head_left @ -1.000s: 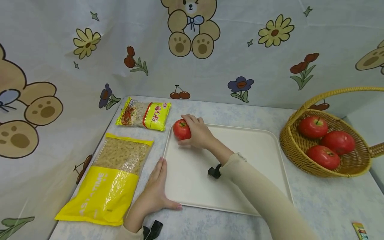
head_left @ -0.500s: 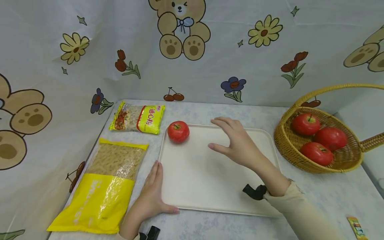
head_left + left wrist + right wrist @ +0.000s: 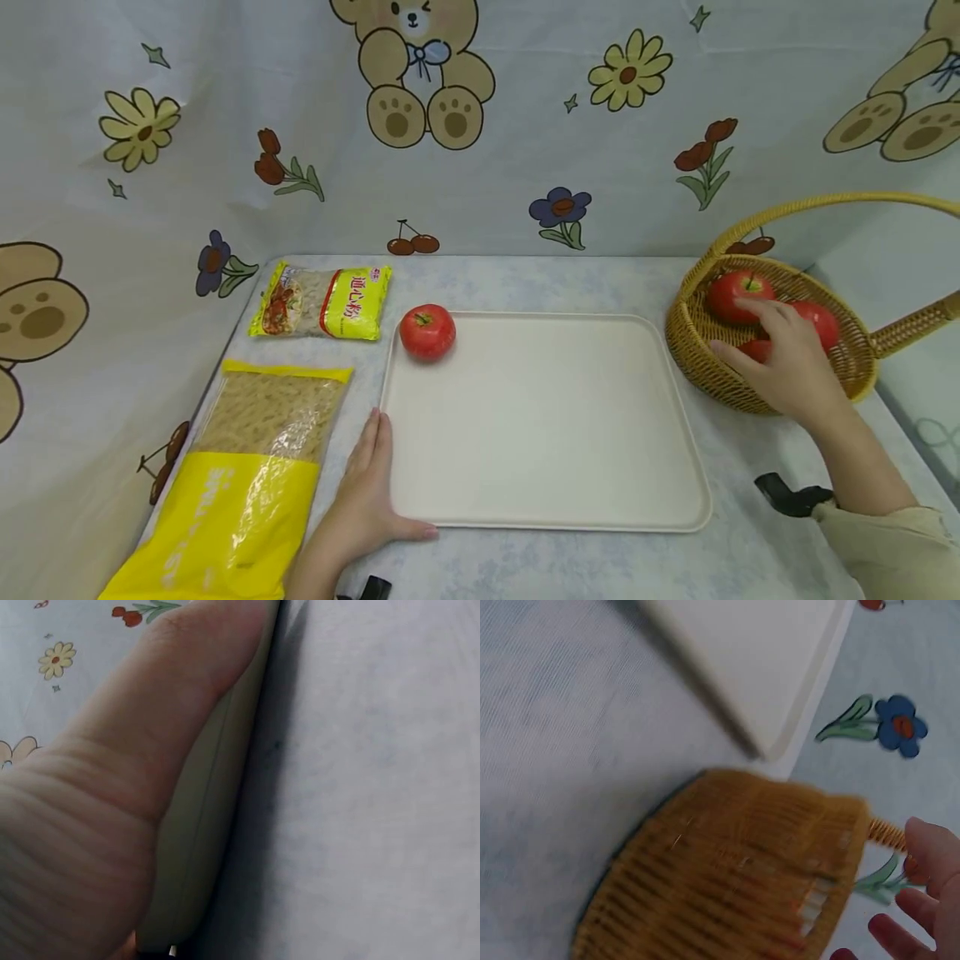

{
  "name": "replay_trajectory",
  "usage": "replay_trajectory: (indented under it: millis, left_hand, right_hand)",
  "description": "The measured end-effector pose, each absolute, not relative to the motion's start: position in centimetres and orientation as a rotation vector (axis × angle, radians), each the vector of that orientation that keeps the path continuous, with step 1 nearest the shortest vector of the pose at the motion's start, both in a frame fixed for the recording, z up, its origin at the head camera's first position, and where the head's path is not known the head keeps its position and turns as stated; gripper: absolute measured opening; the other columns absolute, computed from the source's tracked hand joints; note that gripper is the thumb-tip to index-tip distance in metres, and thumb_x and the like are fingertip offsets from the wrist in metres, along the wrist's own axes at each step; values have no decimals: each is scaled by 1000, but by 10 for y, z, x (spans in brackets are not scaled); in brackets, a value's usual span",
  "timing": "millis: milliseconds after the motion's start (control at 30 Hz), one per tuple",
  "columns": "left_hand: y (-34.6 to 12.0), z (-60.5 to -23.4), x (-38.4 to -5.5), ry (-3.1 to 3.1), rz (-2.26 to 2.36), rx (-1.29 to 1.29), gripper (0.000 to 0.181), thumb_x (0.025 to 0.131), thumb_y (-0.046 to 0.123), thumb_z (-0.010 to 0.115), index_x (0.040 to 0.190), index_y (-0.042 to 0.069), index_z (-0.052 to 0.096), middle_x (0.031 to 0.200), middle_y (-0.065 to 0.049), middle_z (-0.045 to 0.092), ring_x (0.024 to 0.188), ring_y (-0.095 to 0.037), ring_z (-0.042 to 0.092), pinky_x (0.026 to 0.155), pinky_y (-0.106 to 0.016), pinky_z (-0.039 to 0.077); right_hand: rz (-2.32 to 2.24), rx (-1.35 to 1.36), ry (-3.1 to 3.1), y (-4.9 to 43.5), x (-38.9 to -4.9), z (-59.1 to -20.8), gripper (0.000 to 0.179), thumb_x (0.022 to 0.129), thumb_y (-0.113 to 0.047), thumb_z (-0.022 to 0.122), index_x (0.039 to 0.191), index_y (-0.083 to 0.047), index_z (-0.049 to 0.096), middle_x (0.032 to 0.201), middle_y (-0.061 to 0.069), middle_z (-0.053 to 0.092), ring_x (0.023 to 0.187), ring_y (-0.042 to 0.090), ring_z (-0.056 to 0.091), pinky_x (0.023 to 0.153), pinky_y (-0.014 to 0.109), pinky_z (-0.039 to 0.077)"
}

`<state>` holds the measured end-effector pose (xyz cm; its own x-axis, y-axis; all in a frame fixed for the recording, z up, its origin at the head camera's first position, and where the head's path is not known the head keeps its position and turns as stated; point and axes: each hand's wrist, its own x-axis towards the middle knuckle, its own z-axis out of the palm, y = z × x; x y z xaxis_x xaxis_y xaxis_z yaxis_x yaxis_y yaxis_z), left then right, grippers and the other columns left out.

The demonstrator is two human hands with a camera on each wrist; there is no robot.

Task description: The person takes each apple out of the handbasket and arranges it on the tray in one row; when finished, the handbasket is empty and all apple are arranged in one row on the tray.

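A red apple [image 3: 427,332] sits at the far left corner of the white rectangular tray [image 3: 547,425]. My left hand [image 3: 360,512] rests against the tray's near left corner, fingers along the left side and thumb along the front; its thumb [image 3: 172,682] lies on the rim in the left wrist view. My right hand [image 3: 795,362] reaches over the wicker basket [image 3: 690,362], fingers spread and slightly bent above the apples. Inside are a back apple [image 3: 731,292], a right apple [image 3: 823,321] and a front apple [image 3: 754,348], the latter two partly hidden by the hand.
To the tray's left lies a large yellow bag of pasta [image 3: 240,492], with a smaller pasta packet [image 3: 322,302] behind it. A patterned cloth [image 3: 495,167] hangs along the back. The basket's arched handle [image 3: 840,200] rises over its opening.
My right hand has let go of the apple at the tray's far left corner and moved right to the basket. My left hand stays at the tray. The view has shifted rightward.
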<state>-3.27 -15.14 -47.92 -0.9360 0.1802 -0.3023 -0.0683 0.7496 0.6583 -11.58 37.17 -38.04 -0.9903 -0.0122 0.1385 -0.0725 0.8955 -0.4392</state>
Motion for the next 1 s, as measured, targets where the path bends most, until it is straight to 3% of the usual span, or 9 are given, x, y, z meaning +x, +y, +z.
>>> replay_trajectory:
  millis: [133,400,733,1000]
  left_hand:
    - [-154,-480,-32,2594,999,81,171,34,69,92,158,21,-15,167,-2,-21,153,-42,1,119,-65,15]
    - [-154,-482,-33,2586,1004,82,172,32,71,90,158,23,-16,166,-1,-22,153,-40,-1,119,-65,15]
    - [-155,-479,-33,2591,1026,100,171,34,68,92,158,21,-15,166,-1,-22,154,-40,-2,119,-65,16]
    - [-155,-479,-33,2604,1027,116,170,36,66,93,159,18,-13,167,-4,-20,153,-41,-1,119,-66,15]
  right_hand:
    - [565,-64,-3090,417,-119,-400,82,91,-48,67,145,5,37,143,43,29,130,63,23,102,80,18]
    - [576,-172,-3279,442,-122,-412,95,88,-59,65,143,11,32,134,45,39,117,63,37,90,80,33]
    - [600,-131,-3361,446,-124,-413,87,92,-50,64,142,12,29,127,45,42,110,62,43,88,78,38]
    - [704,-212,-3109,435,-120,-417,98,82,-47,77,149,7,28,134,40,39,115,59,38,84,78,37]
